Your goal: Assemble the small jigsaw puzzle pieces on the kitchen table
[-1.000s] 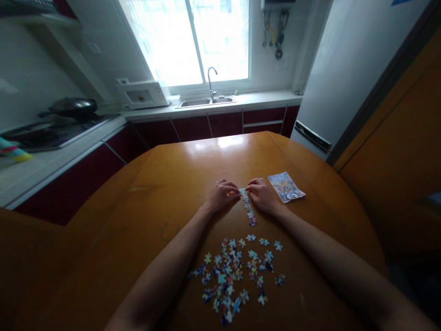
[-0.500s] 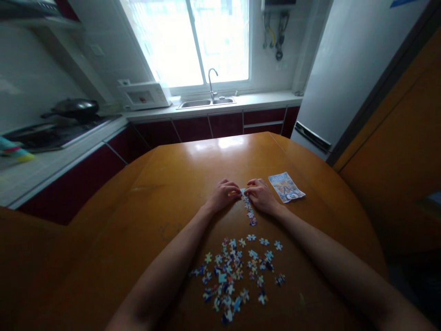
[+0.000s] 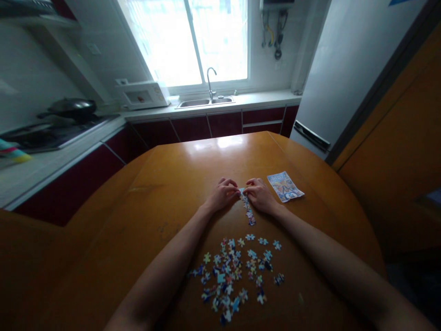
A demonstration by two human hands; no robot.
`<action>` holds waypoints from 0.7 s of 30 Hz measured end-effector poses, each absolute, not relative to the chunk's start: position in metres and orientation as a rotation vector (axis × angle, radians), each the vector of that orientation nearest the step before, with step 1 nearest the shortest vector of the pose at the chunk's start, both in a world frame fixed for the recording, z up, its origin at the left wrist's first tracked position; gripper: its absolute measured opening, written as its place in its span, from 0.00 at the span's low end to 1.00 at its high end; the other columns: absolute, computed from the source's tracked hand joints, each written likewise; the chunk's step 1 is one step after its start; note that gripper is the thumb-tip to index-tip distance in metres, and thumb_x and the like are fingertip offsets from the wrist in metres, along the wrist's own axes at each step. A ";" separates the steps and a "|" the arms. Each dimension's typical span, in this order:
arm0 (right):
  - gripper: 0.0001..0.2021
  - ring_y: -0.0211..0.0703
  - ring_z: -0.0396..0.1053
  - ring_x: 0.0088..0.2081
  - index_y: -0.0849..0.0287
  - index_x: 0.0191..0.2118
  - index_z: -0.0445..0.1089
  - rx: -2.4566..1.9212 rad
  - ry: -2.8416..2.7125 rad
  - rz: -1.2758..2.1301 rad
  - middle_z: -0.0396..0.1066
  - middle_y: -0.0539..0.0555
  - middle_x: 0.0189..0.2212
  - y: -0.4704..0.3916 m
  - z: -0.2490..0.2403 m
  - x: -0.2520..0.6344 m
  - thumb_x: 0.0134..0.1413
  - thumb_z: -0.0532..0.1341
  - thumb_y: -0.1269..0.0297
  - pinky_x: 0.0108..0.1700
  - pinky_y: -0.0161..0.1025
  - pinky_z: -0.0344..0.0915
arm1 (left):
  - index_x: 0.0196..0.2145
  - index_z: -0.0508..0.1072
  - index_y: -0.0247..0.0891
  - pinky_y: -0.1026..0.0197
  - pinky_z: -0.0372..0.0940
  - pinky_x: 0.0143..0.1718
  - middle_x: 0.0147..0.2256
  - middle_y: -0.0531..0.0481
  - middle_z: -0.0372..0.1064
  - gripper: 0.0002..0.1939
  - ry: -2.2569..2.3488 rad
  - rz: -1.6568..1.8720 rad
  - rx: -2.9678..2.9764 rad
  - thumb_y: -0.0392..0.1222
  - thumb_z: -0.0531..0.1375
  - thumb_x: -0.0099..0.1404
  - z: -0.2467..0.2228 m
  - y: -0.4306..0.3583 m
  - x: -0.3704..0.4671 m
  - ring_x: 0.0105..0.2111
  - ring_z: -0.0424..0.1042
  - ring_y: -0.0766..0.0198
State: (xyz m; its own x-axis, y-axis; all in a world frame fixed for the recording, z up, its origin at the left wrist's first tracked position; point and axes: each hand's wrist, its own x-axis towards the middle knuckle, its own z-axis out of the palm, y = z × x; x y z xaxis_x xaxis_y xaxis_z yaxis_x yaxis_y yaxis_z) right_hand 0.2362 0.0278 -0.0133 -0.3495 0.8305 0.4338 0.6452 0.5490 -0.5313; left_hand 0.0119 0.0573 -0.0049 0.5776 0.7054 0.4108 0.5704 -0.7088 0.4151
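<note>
Head view. Landmark: jigsaw strip (image 3: 249, 214), narrow, seemingly of joined pieces, on the wooden table (image 3: 172, 177). Left hand (image 3: 222, 196): left of the strip's far end; fingers bent, tips drawn close to the thumb; whether a piece is pinched cannot be told. Right hand (image 3: 261, 196): right of that end; fingers curled down at the strip's edge, any hold hidden. Loose jigsaw pieces (image 3: 221, 277): scattered nearer than the strip, unmoved. Printed picture sheet (image 3: 285, 186): right of the strip. Change: fingers barely shifted, strip no longer; apparently small adjustment rather than adding.
</note>
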 end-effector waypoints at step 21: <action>0.10 0.50 0.63 0.50 0.54 0.37 0.80 -1.172 -2.097 0.369 0.71 0.58 0.44 0.027 -0.012 0.236 0.60 0.60 0.72 0.53 0.47 0.63 | 0.32 0.83 0.49 0.54 0.64 0.49 0.42 0.49 0.71 0.15 1.150 0.885 2.576 0.30 0.60 0.63 -0.012 0.062 0.009 0.44 0.63 0.58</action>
State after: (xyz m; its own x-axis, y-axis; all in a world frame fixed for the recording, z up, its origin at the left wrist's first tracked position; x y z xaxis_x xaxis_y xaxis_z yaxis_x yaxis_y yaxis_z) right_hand 0.2355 0.0273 -0.0120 -0.3488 0.8304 0.4346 0.6324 0.5507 -0.5448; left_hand 0.0086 0.0616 -0.0124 0.5225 0.7268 0.4458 0.6168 -0.6832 0.3909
